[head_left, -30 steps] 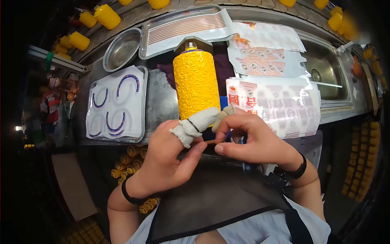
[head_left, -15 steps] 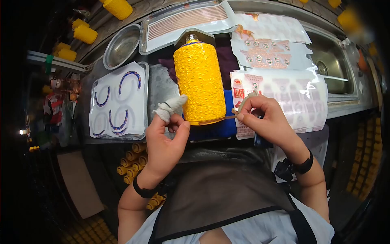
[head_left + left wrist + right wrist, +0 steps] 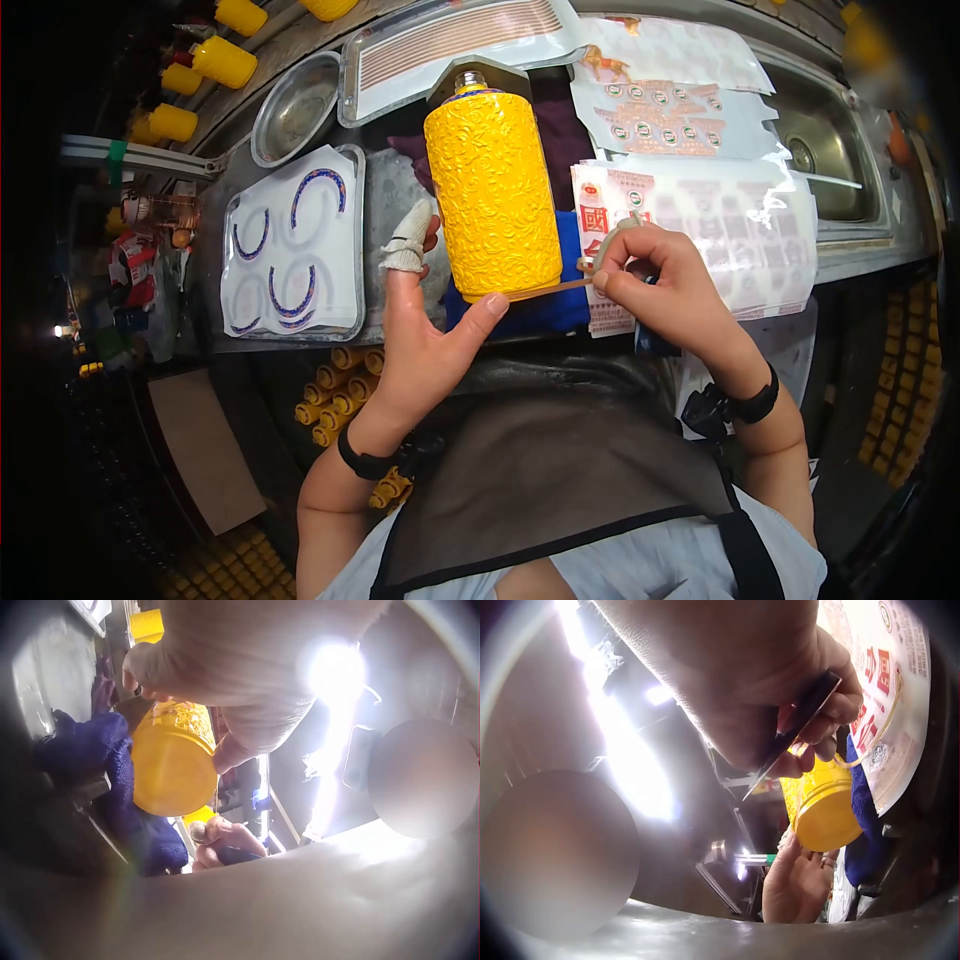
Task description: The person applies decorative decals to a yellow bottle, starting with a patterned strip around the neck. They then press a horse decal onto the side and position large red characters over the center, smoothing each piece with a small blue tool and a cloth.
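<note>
A yellow embossed bottle (image 3: 492,190) lies with its neck away from me and its base towards me. Along its base edge runs a thin brown strip (image 3: 548,291). The thumb of my left hand (image 3: 425,345) presses the strip's left end at the base; its other fingers, one in a white cloth cover, stand beside the bottle's left side. My right hand (image 3: 665,290) pinches the strip's right end off to the right. In the right wrist view a thin blade-like tool (image 3: 804,716) is tucked in the right hand. The left wrist view shows the bottle's round base (image 3: 172,772).
Blue cloth (image 3: 569,240) lies under the bottle. To the left stand a tray with curved decals (image 3: 290,245) and a metal bowl (image 3: 296,108); behind is a tray of striped strips (image 3: 460,42). Printed sheets (image 3: 730,235) and a sink (image 3: 825,145) are at the right.
The hands have moved apart from together below the bottle, stretching the strip along its base. Since half a second ago, the left fingers have risen beside the bottle while the thumb presses at the base.
</note>
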{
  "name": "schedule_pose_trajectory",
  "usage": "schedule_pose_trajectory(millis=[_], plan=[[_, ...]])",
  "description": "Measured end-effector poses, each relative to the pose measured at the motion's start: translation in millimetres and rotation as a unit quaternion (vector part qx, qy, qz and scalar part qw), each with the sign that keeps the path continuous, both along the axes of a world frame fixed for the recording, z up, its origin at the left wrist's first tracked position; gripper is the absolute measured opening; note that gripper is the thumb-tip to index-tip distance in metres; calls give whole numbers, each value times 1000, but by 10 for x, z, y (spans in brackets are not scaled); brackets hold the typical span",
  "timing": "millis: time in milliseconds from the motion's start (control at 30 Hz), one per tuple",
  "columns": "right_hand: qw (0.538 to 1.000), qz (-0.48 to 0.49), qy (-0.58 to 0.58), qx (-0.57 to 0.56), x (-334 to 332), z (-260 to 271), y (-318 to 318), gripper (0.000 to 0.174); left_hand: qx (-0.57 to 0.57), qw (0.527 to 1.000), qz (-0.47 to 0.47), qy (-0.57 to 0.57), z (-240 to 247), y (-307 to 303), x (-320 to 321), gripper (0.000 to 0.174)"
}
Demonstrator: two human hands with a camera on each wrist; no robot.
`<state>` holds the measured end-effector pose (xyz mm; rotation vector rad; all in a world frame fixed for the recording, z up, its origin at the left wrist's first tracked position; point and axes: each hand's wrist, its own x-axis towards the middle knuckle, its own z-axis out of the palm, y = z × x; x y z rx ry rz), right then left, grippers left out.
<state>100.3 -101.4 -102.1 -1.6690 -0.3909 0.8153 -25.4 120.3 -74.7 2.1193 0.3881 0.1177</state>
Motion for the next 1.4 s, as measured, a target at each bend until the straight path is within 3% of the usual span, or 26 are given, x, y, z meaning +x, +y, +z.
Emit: schedule_pose_trajectory(millis=[267,367,500,600,667,733,1033,1400], plan=[[1000,-3,-19,-10,-7,-74,21,15,-16,999,-17,-27,-75,-18,11,83],[1000,-4,-24,-9,-19,-88,34,15,-25,999,16,-32,-73,-1,-40,79],[999,-3,-34,-9,-29,-57,31,15,59,993,-17,-105,-57,218,-191,63],[1000,-11,-14,-2,-44,-67,50,16,61,988,-43,-134,99,67,-162,56],[1000,-10,-14,4,-48,-100,55,16,237,946,-162,-153,166,46,-107,39],[1000,-11,-16,2,-47,-95,62,16,279,932,-169,-156,155,6,-76,29],[1000,-6,-19,-14,-54,-131,93,14,307,929,-133,-156,169,54,-131,29],[998,16,-30,-46,-41,-173,115,9,358,881,-217,-223,160,-20,112,29]])
